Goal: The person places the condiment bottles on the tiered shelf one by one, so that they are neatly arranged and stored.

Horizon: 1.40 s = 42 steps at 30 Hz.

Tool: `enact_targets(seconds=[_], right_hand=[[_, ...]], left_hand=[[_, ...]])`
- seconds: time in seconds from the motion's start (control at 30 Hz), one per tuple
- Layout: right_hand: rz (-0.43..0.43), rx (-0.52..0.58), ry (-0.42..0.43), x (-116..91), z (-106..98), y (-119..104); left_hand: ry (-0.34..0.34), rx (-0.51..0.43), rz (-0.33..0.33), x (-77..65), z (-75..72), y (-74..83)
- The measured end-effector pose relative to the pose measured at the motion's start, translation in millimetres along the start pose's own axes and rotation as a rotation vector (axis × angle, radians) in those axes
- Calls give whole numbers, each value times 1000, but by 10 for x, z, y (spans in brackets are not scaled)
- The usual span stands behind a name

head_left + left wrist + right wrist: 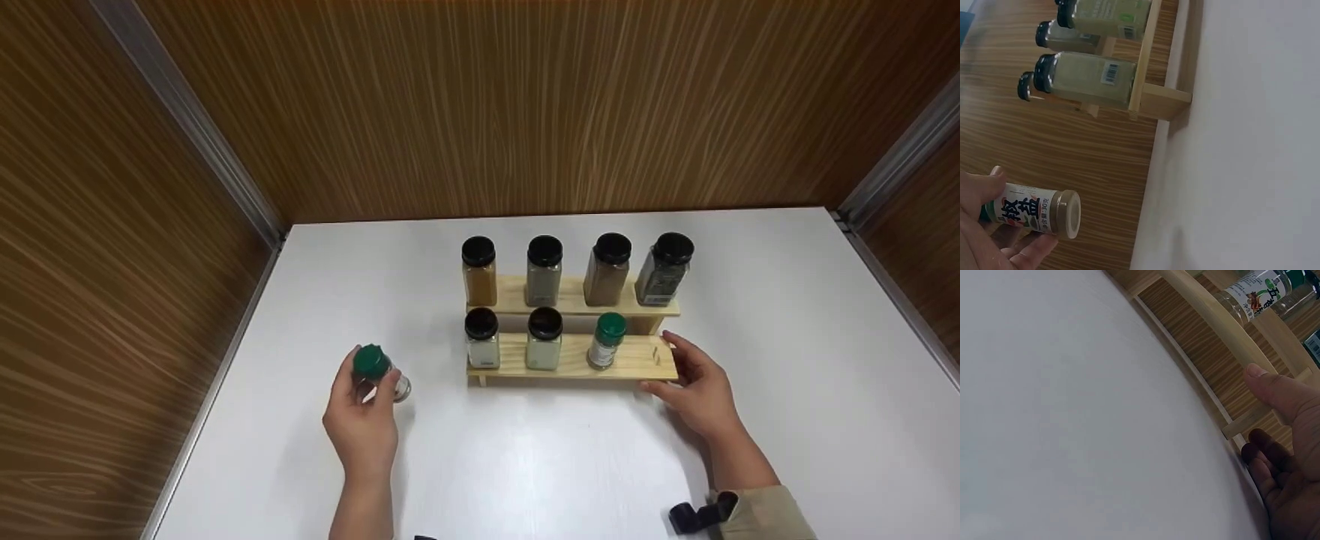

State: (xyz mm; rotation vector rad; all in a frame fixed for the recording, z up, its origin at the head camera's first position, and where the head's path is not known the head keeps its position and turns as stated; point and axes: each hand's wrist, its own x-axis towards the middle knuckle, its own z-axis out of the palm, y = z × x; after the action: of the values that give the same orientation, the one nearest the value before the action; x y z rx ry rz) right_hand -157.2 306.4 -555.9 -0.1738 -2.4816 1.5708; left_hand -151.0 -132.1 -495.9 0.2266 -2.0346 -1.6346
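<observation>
My left hand (364, 424) holds a small spice jar (1030, 209) with a green cap, thumb on one side and fingers on the other, tilted over the table left of the rack. Its white label with dark writing faces the left wrist view. On the right, my right hand (701, 390) grips the end of the lower tier of a two-tier wooden spice rack (637, 366). The thumb (1266, 379) lies at the tier's edge. Nearest that hand on the rack stands another green-capped jar (606, 341).
Two black-capped jars, one pale (544, 341), share the lower tier. Several taller black-capped jars (606, 274) line the upper tier. The white table (540, 457) meets wood-grain panels (525, 112) at the back and sides. A black device (701, 517) sits by the right wrist.
</observation>
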Motion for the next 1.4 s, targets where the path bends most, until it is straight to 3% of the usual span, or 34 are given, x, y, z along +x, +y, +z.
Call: enact_targets(seconds=[0.23, 0.5, 0.87, 1.17, 1.4], right_hand=[[21, -19, -9, 29, -6, 19], [15, -44, 18, 22, -57, 33], [10, -23, 18, -11, -64, 16], [3, -20, 28, -40, -106, 46], [15, -28, 29, -58, -111, 48]], left_hand=[[-18, -15, 90, -15, 45, 236], [-73, -93, 183, -48, 217, 470], [-213, -130, 382, -99, 485, 859], [-288, -235, 409, -188, 734, 1102], [-383, -306, 447, -265, 983, 1288]])
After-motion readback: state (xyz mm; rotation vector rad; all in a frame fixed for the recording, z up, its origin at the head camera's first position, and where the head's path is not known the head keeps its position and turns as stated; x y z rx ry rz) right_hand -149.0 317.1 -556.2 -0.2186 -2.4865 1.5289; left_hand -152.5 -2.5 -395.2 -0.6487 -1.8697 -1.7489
